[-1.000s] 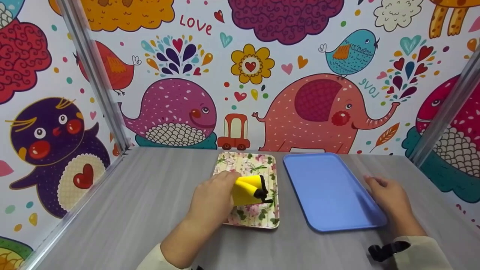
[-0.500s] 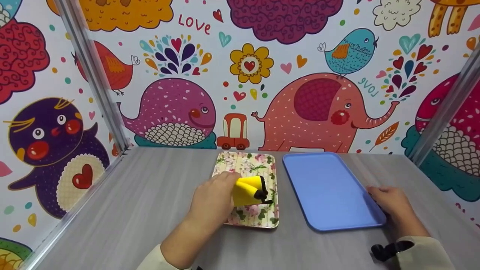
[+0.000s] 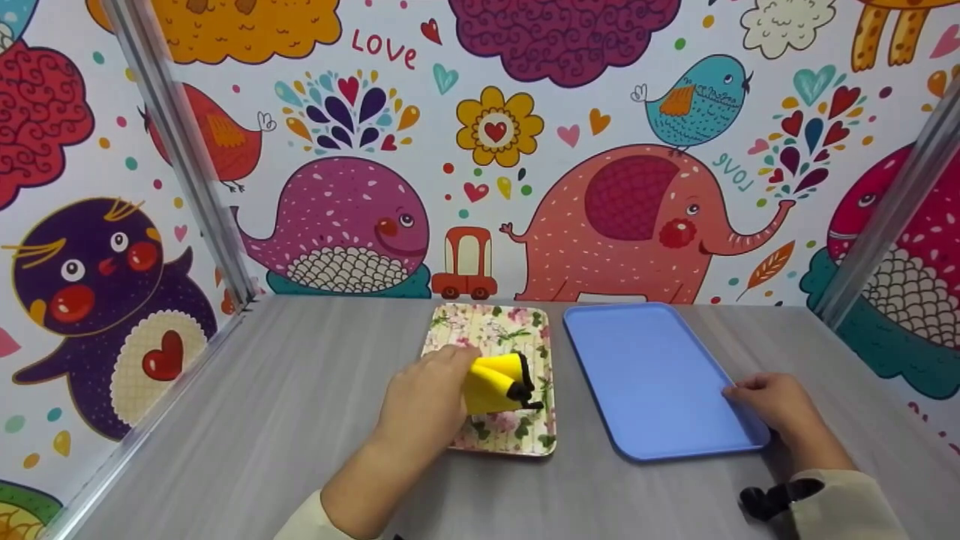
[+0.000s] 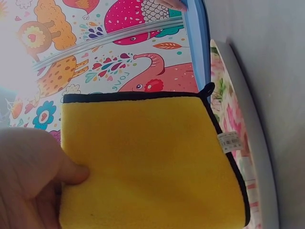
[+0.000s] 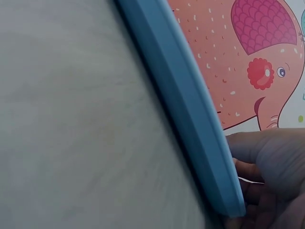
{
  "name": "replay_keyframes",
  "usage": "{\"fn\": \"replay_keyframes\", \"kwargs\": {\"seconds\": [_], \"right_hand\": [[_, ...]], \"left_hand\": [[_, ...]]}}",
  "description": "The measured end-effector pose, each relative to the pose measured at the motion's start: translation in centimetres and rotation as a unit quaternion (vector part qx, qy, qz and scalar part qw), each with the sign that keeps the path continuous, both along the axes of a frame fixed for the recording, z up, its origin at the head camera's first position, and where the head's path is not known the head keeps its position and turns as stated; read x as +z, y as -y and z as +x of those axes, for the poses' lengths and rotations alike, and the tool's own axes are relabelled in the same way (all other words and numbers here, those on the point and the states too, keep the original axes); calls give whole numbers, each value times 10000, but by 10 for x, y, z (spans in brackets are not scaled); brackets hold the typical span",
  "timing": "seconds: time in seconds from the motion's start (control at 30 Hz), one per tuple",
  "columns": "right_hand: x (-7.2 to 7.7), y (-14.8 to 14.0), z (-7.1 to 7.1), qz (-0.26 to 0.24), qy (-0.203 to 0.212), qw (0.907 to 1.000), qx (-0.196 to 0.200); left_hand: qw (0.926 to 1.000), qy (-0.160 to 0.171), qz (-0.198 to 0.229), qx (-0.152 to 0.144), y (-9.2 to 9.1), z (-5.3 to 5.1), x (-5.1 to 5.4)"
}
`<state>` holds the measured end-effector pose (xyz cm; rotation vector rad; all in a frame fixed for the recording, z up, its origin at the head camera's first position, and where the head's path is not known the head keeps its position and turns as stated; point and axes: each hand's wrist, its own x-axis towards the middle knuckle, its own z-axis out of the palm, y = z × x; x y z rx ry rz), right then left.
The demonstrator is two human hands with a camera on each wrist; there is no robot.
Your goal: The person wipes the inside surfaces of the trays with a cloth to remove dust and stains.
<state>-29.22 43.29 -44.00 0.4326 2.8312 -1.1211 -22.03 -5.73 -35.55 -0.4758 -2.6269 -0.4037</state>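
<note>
cloth point(image 3: 487, 394), yellow and folded, near the centre of the head view, held over the floral tray point(image 3: 517, 442); whether it touches that tray, i can't tell. and here's the left hand point(image 3: 427, 394), clamped on one end of the fold, thumb on its face at lower left in the left wrist view. the other end sticks out rightwards, black edging point(image 4: 143, 97) along the top, a loop point(image 4: 208, 89) at upper right, a white label point(image 4: 230, 142) below it. one end gripped, the other loose: i'd say the folds could fan apart or sag if the pinch slackens, and that loop might snag on the floral tray's rim if the cloth drags low. out to the right of the frame now: the blue tray point(image 3: 652, 375) lies on the table point(image 3: 315, 360), and the right hand point(image 3: 780, 409) pinches its right rim, thumb and fingers closed on the edge. held from one side only, it could tip or swing under a sharp pull, and a push leftwards could bump the floral tray. behind, at the top, the printed wall point(image 3: 495, 127); a shove up-frame might knock the blue tray's far rim into it.
</note>
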Motion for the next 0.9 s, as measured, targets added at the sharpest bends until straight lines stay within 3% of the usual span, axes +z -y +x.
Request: {"fn": "replay_keyframes", "kwargs": {"seconds": [0.37,0.7,0.9], "right_hand": [[4,3,0,196,70,9998,-22],[7,0,-1,-38,286,9996,43],[4,1,-1,-213,190,9995,154]], "left_hand": [[10000,82,0,23,-1,-1,1],[10000,72,-48,-43,0,0,0],[9999,-19,-91,-87,1,-2,0]]}}
